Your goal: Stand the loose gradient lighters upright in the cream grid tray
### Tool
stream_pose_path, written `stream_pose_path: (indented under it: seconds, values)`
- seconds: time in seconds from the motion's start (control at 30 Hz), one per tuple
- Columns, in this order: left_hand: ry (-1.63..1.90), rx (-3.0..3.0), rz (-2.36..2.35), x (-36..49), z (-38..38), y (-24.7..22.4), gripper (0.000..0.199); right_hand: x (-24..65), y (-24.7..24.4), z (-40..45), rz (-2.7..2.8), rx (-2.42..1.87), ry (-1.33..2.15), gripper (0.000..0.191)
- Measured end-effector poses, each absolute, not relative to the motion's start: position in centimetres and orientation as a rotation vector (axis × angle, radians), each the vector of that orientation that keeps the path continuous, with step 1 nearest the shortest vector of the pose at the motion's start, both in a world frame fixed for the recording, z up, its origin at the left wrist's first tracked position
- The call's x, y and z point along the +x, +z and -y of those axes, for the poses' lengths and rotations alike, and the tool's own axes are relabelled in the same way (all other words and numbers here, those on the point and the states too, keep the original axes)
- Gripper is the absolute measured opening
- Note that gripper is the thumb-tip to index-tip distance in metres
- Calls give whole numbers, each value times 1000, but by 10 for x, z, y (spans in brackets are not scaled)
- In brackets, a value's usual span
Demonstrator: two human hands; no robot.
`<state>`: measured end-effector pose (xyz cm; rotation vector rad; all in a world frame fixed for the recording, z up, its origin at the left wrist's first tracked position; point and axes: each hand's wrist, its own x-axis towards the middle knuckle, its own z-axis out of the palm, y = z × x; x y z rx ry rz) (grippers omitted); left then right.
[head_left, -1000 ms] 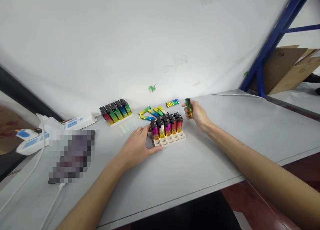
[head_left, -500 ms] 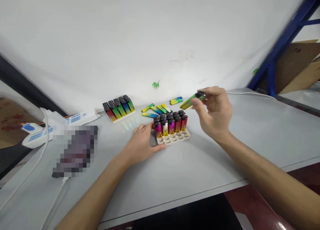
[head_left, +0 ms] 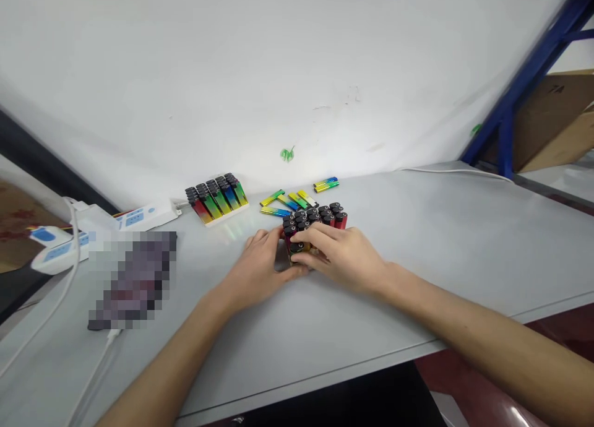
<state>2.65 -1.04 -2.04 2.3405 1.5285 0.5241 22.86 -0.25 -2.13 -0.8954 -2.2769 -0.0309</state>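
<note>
A block of black-topped lighters (head_left: 328,215) stands upright at the middle of the table, in a pale holder now mostly hidden by my hands. My left hand (head_left: 260,269) is closed around the holder's left end, fingers at the far side and thumb along the near edge. Over the near left corner, my right hand (head_left: 348,257) pinches a lighter (head_left: 296,247) by its black top. The lower part of that lighter is hidden, so how deep it sits in the holder cannot be seen. Several loose yellow, green and blue lighters (head_left: 275,211) lie just behind the block.
A second pale holder (head_left: 227,216) full of lighters stands at the back left. Further left are a white power strip (head_left: 148,216), a blurred dark device (head_left: 139,281) and a white cable (head_left: 93,377). The wall (head_left: 297,74) closes off the table's rear.
My right hand has brought the green-yellow lighter from the raised position at the right, down and left to the holder's near left corner. My left hand has stayed on the holder.
</note>
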Motion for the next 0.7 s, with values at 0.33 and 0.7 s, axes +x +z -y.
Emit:
stream_pose_path:
  seconds: [0.33, 0.7]
  values:
    - [583, 2271, -1611, 27, 7, -23, 46, 227, -29, 1, 2370, -1003, -122, 50]
    - [604, 2268, -1617, 25, 6, -26, 51, 281, 9, -74, 1815, -1227, -106, 34]
